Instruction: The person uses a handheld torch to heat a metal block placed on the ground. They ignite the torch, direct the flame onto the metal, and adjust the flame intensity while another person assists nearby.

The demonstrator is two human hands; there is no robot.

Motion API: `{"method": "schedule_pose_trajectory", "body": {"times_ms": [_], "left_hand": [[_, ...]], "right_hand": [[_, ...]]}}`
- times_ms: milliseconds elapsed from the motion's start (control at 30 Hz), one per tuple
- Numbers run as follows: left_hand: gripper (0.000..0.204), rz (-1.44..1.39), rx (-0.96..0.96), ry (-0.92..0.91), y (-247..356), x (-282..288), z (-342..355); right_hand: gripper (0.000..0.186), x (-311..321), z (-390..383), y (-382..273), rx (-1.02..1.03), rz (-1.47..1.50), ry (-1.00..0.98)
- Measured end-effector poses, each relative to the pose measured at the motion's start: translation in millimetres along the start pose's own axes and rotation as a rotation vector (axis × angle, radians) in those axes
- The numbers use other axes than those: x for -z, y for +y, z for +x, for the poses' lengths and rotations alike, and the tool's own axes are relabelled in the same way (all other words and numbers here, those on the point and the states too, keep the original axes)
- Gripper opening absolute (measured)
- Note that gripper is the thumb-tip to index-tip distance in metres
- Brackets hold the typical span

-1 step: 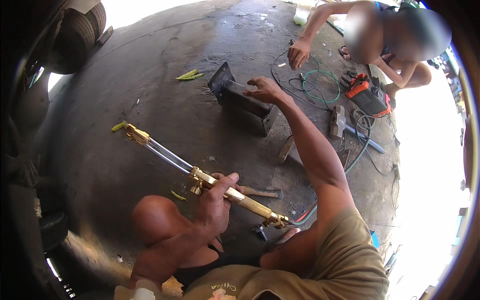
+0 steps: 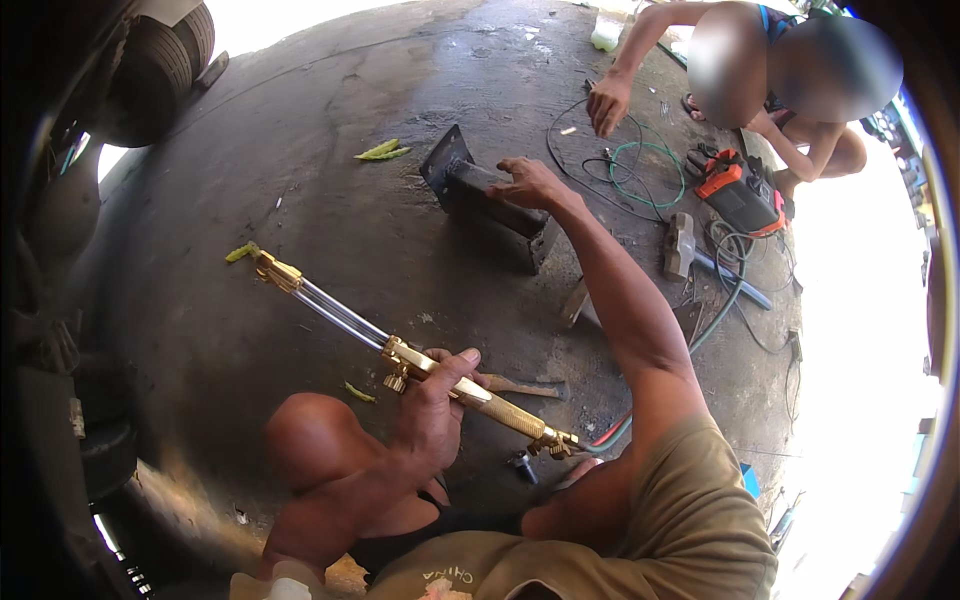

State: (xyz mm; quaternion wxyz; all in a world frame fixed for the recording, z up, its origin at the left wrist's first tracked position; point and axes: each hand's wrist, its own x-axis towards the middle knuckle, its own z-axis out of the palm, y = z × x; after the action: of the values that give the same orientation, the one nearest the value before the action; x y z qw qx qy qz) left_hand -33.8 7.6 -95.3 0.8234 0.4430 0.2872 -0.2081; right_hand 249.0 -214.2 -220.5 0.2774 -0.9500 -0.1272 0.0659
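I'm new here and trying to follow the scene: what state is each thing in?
Torch: held aslant, no flame visible.
Left grip: closed around the torch.
Post: lying lengthwise on the floor.
Right grip: open over the post; contact unclear.
Hammer: lying on the floor.
Orange-black machine: on the floor; whether switched on, unclear.
Green wire: loosely looped.
Hoses: seemingly joined to the torch.

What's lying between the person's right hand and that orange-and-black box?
Between the right hand and box, the head view shows green cable and black cable on the floor.
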Motion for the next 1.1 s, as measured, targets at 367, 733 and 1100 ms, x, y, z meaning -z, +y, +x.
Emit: {"method": "schedule_pose_trajectory", "body": {"times_ms": [367, 733, 1100], "left_hand": [[0.016, -0.034, -0.005, 0.061, 11, 10, 13], [0.014, -0.02, -0.037, 0.018, 13, 6, 1], [0.013, 0.041, -0.061, -0.009, 5, -1, 3]], "right_hand": [[0.077, 27, 27, 7, -0.145, -0.166, -0.273], [0.095, 34, -57, 102, -0.335, 0.755, -0.493], [0.072, 36, -50, 63, -0.105, 0.259, -0.428]]}}
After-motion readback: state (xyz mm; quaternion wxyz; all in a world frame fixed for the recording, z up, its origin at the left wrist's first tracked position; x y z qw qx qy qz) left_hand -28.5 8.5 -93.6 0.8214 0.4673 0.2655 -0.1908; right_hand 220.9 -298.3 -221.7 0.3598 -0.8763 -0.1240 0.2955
